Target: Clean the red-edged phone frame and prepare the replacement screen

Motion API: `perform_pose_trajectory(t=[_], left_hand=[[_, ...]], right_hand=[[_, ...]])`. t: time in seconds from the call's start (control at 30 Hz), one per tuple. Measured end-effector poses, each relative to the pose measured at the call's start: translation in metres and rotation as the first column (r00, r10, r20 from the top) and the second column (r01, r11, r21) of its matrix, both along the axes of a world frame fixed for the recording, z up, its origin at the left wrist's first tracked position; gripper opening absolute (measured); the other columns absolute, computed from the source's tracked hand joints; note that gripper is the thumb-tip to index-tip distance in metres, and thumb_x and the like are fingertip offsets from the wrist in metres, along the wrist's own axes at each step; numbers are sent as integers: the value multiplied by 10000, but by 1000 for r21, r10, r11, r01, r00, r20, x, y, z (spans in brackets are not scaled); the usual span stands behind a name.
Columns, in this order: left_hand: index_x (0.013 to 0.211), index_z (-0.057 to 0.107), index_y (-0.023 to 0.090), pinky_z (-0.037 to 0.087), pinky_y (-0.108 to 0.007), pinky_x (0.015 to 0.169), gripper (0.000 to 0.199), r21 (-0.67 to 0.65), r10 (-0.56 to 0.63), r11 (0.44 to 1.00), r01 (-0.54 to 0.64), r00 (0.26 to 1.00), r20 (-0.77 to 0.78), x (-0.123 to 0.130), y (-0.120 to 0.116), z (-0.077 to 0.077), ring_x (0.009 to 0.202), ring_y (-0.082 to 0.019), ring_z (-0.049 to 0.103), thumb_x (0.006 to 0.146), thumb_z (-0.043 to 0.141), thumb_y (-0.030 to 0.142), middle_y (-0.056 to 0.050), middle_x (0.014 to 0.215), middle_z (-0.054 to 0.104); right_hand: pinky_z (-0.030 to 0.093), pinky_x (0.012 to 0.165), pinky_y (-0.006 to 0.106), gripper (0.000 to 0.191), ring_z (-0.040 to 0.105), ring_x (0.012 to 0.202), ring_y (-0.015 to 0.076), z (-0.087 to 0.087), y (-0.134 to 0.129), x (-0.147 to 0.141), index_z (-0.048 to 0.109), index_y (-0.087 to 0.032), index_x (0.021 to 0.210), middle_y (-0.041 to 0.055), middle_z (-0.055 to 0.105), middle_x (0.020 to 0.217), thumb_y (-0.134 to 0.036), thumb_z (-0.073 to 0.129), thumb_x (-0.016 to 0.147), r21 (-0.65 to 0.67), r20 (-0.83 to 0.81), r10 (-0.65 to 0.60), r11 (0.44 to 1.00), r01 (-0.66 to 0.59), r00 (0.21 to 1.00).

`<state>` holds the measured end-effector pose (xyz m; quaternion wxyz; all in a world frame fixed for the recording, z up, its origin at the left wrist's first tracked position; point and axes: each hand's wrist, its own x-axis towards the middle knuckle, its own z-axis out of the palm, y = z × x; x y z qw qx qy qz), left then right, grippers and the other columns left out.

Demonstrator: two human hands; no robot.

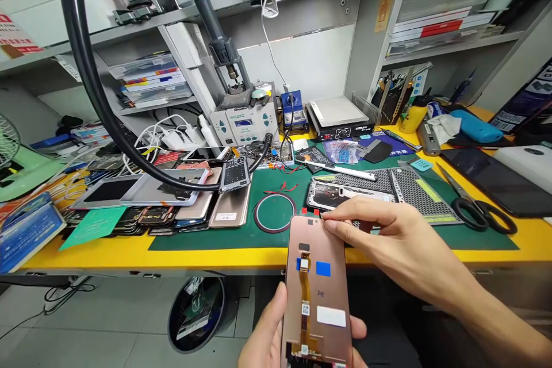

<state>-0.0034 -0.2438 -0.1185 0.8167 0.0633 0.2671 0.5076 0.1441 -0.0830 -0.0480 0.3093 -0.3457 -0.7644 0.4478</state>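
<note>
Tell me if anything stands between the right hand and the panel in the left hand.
Nothing visible does: the fingers of the right hand are at the upper right corner of the panel, whose lower part the left hand holds.

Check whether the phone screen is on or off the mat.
Off the mat: the left hand holds the phone screen up, lower part past the table edge, with the right hand at its top corner.
</note>
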Motion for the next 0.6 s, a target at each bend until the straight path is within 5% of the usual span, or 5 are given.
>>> perform_pose_trajectory(t=[0.13,0.27,0.37,0.6], left_hand=[[1129,764,-44,521,-291,737,968,-39,-33,999,34,999,16,0,7,9,734,-218,750,953,210,730,-206,859,801],[1100,779,-11,565,-354,750,994,-53,-29,998,34,995,94,-1,11,21,760,-260,778,969,89,693,-178,856,800],[1088,777,-15,561,-364,761,1039,-103,-23,994,33,995,100,-2,11,21,752,-268,783,952,62,727,-182,838,798],[1082,772,5,532,-384,788,1021,-156,20,988,-16,1000,20,-1,12,25,726,-278,777,980,37,705,-171,804,778]], right_hand=[[555,752,323,145,701,888,208,-12,-1,1,810,-247,990,60,763,975,-240,667,968,313,-22,14,950,-6,1000],[537,766,351,180,657,884,211,-19,-1,2,755,-220,1039,76,731,987,-99,654,953,622,-7,15,783,-8,1000],[531,775,371,194,629,874,213,-20,-6,2,726,-203,1041,78,716,956,-53,665,934,709,-13,39,705,-18,999],[570,753,280,203,690,863,174,-14,-12,5,712,-217,1056,61,733,970,-58,657,943,607,-38,77,794,-38,996]])
